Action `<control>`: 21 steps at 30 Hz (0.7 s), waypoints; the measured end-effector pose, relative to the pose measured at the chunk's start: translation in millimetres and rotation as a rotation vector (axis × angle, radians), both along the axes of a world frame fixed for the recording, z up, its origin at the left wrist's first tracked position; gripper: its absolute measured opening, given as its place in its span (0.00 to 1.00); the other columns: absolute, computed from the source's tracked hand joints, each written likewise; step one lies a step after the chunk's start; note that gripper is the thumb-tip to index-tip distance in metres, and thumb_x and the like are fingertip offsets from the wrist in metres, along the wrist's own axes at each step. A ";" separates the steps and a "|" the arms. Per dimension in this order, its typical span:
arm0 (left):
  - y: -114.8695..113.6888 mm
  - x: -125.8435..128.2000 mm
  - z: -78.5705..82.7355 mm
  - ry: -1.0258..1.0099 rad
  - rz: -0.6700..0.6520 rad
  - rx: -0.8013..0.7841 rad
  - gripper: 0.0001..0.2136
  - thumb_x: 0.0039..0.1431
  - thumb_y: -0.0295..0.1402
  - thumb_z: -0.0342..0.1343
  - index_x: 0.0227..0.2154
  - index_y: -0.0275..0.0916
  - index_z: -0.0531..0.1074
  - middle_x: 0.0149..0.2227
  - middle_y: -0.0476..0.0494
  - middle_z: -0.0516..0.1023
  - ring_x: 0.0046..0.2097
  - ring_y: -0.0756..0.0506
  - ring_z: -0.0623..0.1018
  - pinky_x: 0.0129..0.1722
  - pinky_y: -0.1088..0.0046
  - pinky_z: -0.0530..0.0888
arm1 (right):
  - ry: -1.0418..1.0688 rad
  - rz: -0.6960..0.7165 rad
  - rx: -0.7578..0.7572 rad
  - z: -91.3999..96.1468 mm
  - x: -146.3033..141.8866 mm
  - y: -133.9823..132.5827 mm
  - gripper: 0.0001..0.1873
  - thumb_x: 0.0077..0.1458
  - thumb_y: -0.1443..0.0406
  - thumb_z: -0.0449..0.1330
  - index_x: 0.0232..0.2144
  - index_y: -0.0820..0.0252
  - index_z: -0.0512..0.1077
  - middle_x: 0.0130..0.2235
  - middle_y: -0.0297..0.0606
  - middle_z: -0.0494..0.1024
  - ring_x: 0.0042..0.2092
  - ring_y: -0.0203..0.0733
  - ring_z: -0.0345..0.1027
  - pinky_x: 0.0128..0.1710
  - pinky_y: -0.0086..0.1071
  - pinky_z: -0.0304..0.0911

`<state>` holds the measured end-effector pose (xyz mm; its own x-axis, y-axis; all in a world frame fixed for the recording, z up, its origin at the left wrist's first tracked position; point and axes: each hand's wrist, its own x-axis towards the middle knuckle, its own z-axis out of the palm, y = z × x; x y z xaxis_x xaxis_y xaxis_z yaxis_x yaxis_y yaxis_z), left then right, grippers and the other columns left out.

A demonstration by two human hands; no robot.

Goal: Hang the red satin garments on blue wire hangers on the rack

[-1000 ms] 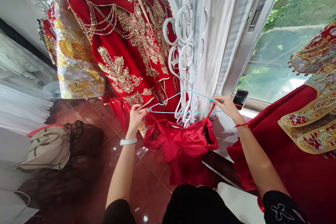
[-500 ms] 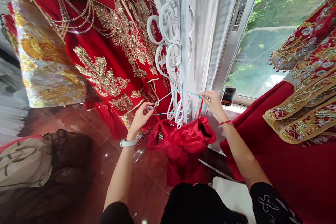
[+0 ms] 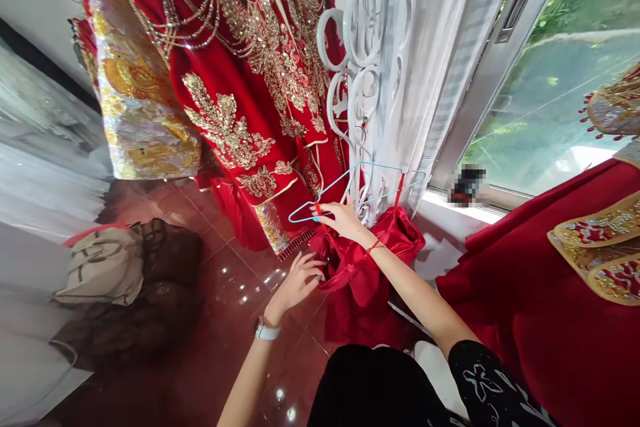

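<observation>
A red satin dress (image 3: 357, 277) hangs by thin straps from a light-blue wire hanger (image 3: 383, 198). My right hand (image 3: 343, 219) reaches across to the hanger's left end, its fingers closed on the wire beside the red strap. Lower down, my left hand (image 3: 297, 282) is at the left edge of the dress, thumb and fingertips drawn together on the fabric; the fingertips are partly hard to make out. The other strap loops over the hanger's right side.
A red jacket with gold embroidery (image 3: 225, 123) hangs at the left, close to a white scrolled metal stand (image 3: 363, 87). More red garments (image 3: 540, 267) hang at the right by the window (image 3: 530, 113). A beige bag (image 3: 107, 263) lies at the left.
My right hand has gone from the hanger's right side to its left end. My left hand has let go of the hanger and moved down to the dress edge. The view has shifted left.
</observation>
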<state>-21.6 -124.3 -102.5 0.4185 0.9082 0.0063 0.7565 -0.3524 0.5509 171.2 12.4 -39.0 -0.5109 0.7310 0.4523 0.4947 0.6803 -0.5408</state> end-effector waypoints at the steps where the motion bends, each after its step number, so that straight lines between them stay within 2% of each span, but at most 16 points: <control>1: -4.6 -2.3 1.8 0.021 -0.006 -0.010 0.11 0.64 0.32 0.48 0.34 0.44 0.77 0.56 0.45 0.79 0.67 0.37 0.64 0.70 0.45 0.53 | -0.022 -0.009 -0.010 -2.3 -2.3 -1.2 0.12 0.68 0.59 0.58 0.50 0.48 0.78 0.45 0.36 0.84 0.48 0.46 0.77 0.70 0.56 0.41; 4: -9.5 -6.1 13.5 0.057 -0.016 0.008 0.01 0.55 0.30 0.57 0.29 0.42 0.72 0.55 0.43 0.78 0.62 0.36 0.66 0.66 0.45 0.58 | -0.039 -0.107 0.009 -8.7 -6.0 -3.8 0.12 0.69 0.59 0.55 0.43 0.51 0.79 0.35 0.34 0.84 0.39 0.42 0.78 0.70 0.55 0.41; 6: -7.3 -7.9 20.8 0.072 -0.020 0.017 0.06 0.47 0.27 0.61 0.27 0.41 0.68 0.51 0.43 0.79 0.57 0.36 0.69 0.62 0.48 0.63 | -0.030 -0.149 0.030 -11.9 -7.6 -3.6 0.12 0.69 0.58 0.56 0.42 0.52 0.79 0.34 0.33 0.83 0.37 0.42 0.77 0.70 0.56 0.39; 7: -5.0 -9.2 22.9 0.059 -0.015 0.024 0.08 0.46 0.26 0.60 0.27 0.41 0.67 0.48 0.43 0.79 0.54 0.37 0.70 0.60 0.49 0.64 | -0.025 -0.158 0.036 -13.3 -8.3 -3.1 0.12 0.69 0.58 0.57 0.42 0.52 0.80 0.34 0.33 0.83 0.37 0.42 0.77 0.70 0.56 0.38; 9: 1.3 -12.5 23.9 -0.051 0.031 0.071 0.06 0.51 0.26 0.57 0.30 0.41 0.66 0.46 0.43 0.78 0.51 0.39 0.71 0.57 0.53 0.67 | -0.017 -0.158 0.044 -15.5 -8.8 -2.3 0.13 0.69 0.57 0.55 0.42 0.51 0.80 0.34 0.33 0.84 0.36 0.41 0.77 0.70 0.56 0.37; 11: 9.7 -15.0 21.1 -0.231 0.158 0.176 0.04 0.57 0.27 0.53 0.34 0.42 0.67 0.46 0.42 0.76 0.49 0.42 0.73 0.54 0.58 0.71 | -0.009 -0.149 0.051 -17.2 -8.4 -2.0 0.15 0.70 0.57 0.53 0.41 0.51 0.80 0.34 0.33 0.83 0.36 0.41 0.76 0.70 0.57 0.37; 13: 19.3 -15.0 16.9 -0.425 0.352 0.260 0.04 0.61 0.29 0.51 0.38 0.42 0.67 0.43 0.43 0.75 0.44 0.44 0.76 0.47 0.64 0.74 | 0.001 -0.143 0.056 -18.6 -7.3 -2.6 0.16 0.70 0.57 0.53 0.41 0.51 0.80 0.33 0.33 0.83 0.36 0.41 0.76 0.70 0.57 0.37; 15: 29.3 -12.6 13.8 -0.606 0.508 0.234 0.07 0.62 0.33 0.52 0.43 0.42 0.67 0.34 0.48 0.75 0.33 0.47 0.76 0.37 0.69 0.75 | 0.005 -0.141 0.056 -19.6 -5.7 -3.6 0.14 0.69 0.57 0.55 0.41 0.51 0.80 0.33 0.33 0.83 0.36 0.41 0.76 0.70 0.57 0.38; 17: 39.1 -9.7 13.9 -0.774 0.593 0.178 0.12 0.64 0.38 0.53 0.48 0.42 0.66 0.27 0.52 0.73 0.26 0.48 0.75 0.31 0.72 0.74 | 0.003 -0.143 0.050 -20.5 -4.1 -4.7 0.12 0.68 0.57 0.57 0.41 0.52 0.80 0.32 0.33 0.83 0.35 0.41 0.76 0.70 0.56 0.39; 19: 48.7 -8.4 18.7 -0.892 0.634 0.215 0.19 0.63 0.42 0.56 0.53 0.41 0.66 0.28 0.50 0.77 0.29 0.46 0.80 0.33 0.70 0.77 | 0.000 -0.142 0.044 -21.1 -2.6 -6.2 0.12 0.68 0.57 0.58 0.41 0.51 0.80 0.32 0.32 0.82 0.35 0.41 0.76 0.69 0.56 0.40; 21: 58.2 -8.7 28.8 -0.960 0.644 0.319 0.26 0.61 0.45 0.60 0.57 0.40 0.64 0.36 0.44 0.81 0.38 0.43 0.84 0.41 0.66 0.80 | -0.001 -0.142 0.041 -21.0 -1.7 -8.0 0.11 0.68 0.58 0.58 0.41 0.51 0.80 0.32 0.32 0.82 0.36 0.41 0.76 0.69 0.56 0.41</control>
